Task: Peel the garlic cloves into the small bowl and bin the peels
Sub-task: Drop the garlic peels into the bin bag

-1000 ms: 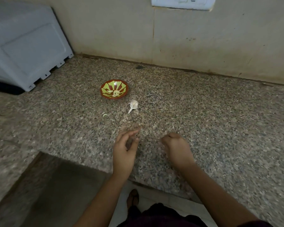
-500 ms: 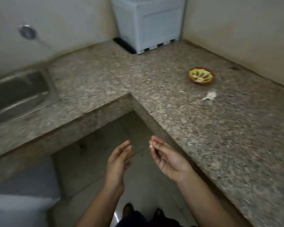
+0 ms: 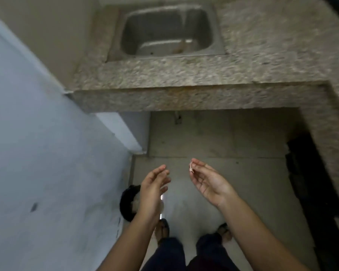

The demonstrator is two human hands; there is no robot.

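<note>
My right hand is raised over the floor, palm turned up, and pinches a small pale scrap of garlic peel at its fingertips. Beside it, my left hand is open with straight fingers and holds nothing. A dark round bin stands on the floor below my left forearm, which hides part of it. The small bowl and the garlic cloves are out of view.
A steel sink is set in the speckled granite counter ahead. The counter continues down the right side. A pale blue-white wall or appliance fills the left. My feet stand on the tiled floor.
The view has swung left from the counter with the bowl to the sink and floor. Both hands left the counter; my right hand lifted a peel scrap and holds it.
</note>
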